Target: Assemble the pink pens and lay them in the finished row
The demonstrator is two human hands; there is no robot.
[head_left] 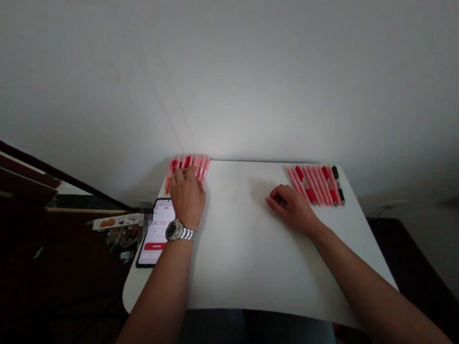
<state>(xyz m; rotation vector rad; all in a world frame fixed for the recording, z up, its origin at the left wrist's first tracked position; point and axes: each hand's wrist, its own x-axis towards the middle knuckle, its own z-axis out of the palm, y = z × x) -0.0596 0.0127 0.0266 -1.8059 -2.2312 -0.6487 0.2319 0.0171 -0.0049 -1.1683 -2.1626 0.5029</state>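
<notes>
On the left, my left hand point(187, 195), with a metal watch point(176, 231) on the wrist, reaches over a row of pink and red pens point(205, 170). Its bent fingers are closed at the pens and seem to pinch one, though the fingertips are partly covered. My right hand point(292, 210) rests on the white table point(231, 256), fingers curled in with a hollow between thumb and forefinger and nothing seen inside. Just beyond it lies a second row of pens, mostly pink point(315, 183), with red pens point(304, 183) among them and a black pen point(337, 184) at the right end.
A phone point(154, 248) showing a running timer lies at the table's left edge, partly under my left forearm. The wall point(236, 78) rises directly behind the table. Cluttered items point(121, 230) are beside the table on the left, and a dark surface point(412, 258) is on the right.
</notes>
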